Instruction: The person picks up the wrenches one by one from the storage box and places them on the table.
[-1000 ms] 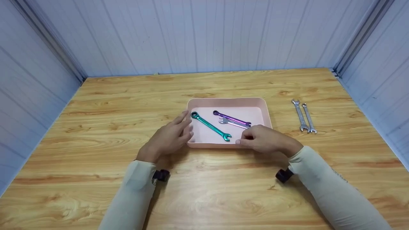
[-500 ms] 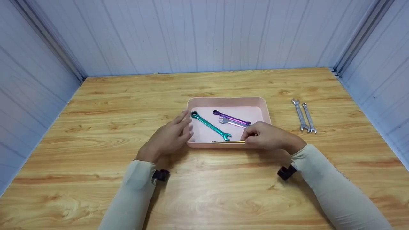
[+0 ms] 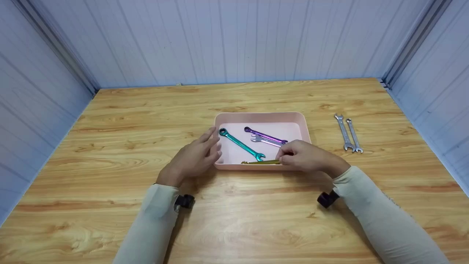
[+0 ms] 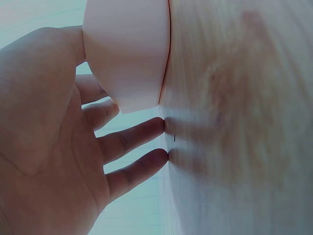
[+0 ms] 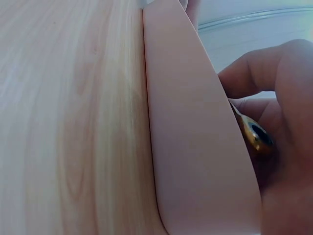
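A gold wrench (image 3: 262, 162) lies along the near inner wall of a pink tray (image 3: 253, 167), pinched by my right hand (image 3: 306, 156). Its ring end (image 5: 259, 137) shows under that palm in the right wrist view. My left hand (image 3: 194, 157) rests against the tray's left side, fingers fairly straight; in the left wrist view two fingertips (image 4: 159, 125) meet the tabletop. Inside the tray, a green wrench (image 3: 240, 144) slants across the left half. A purple wrench (image 3: 265, 135) lies above a silver wrench (image 3: 269, 140), whose right end the right hand hides.
Two more silver wrenches, a larger one (image 3: 344, 132) and a slimmer one (image 3: 354, 135), lie side by side on the wooden table (image 3: 234, 220), right of the tray. Pale panelled walls (image 3: 238, 40) enclose the back and both sides.
The gold wrench, hidden a second ago, has come into sight by the near wall and now shows its broader face. My right hand shifted slightly right; the left hand stayed put.
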### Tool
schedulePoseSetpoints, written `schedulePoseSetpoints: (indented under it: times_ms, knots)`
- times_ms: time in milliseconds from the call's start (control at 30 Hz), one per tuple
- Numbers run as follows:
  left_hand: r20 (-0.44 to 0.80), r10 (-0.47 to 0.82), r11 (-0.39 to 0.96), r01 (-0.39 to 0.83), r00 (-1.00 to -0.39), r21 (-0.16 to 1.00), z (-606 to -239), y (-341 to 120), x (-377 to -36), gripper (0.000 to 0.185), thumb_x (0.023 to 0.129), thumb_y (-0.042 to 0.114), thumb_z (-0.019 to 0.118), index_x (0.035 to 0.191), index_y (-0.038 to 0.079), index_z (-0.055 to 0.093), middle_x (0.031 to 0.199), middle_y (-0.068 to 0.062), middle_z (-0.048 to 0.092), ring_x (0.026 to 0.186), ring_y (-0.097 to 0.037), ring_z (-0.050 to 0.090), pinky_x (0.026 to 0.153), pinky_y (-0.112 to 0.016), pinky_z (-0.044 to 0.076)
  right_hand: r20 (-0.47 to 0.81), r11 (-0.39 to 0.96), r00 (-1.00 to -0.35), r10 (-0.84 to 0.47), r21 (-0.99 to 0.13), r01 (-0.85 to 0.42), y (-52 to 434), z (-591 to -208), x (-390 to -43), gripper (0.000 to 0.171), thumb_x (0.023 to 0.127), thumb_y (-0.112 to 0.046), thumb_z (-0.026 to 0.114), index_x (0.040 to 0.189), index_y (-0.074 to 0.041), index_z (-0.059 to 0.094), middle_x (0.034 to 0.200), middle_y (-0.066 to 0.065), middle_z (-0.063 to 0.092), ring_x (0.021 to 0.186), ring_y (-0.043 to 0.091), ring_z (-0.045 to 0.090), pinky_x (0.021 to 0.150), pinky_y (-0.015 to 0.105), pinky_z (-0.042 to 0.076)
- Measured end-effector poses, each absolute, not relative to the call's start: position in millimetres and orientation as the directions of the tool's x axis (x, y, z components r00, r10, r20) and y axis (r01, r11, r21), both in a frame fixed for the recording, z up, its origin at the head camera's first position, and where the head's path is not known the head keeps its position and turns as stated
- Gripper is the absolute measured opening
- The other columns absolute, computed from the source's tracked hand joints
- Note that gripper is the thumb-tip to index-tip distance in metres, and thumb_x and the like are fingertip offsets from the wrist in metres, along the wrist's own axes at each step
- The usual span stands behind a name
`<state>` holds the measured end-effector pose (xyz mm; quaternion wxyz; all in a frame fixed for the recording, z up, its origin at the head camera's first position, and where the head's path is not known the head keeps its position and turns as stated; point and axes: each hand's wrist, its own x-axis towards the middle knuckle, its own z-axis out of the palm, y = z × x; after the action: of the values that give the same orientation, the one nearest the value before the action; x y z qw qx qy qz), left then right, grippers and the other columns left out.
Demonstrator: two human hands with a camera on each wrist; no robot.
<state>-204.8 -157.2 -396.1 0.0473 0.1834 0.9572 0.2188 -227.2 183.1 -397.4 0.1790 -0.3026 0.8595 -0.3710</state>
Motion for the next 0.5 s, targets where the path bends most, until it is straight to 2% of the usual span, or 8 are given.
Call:
schedulePoseSetpoints:
  times_ms: [333, 500]
  knots:
    - [-0.008, 0.351, 0.846, 0.314, -0.936, 0.431, -396.2, -156.5, -203.9, 0.056, 0.106, 0.041, 0.043, 0.156, 0.015, 0.037, 0.167, 0.000, 0.015, 0.146, -0.026, 0.033, 0.114, -0.047, 0.033, -0.122, 0.541, -0.776, -0.619, -0.783, -0.308, 182.7, -398.0, -228.3, 0.021, 0.097, -0.010, 0.052, 0.093, -0.005, 0.071, 0.070, -0.002, 0.052, 0.069, 0.015, 0.048, 0.060, 0.025, 0.037]
    - [-0.012, 0.352, 0.849, 0.314, -0.936, 0.425, -396.4, -155.6, -204.4, 0.057, 0.107, 0.041, 0.042, 0.158, 0.016, 0.034, 0.167, 0.000, 0.015, 0.145, -0.027, 0.033, 0.114, -0.047, 0.033, -0.156, 0.528, -0.790, -0.593, -0.816, -0.235, 183.4, -397.2, -227.6, 0.023, 0.099, -0.011, 0.050, 0.096, -0.004, 0.071, 0.068, -0.002, 0.051, 0.063, 0.012, 0.045, 0.056, 0.023, 0.035]
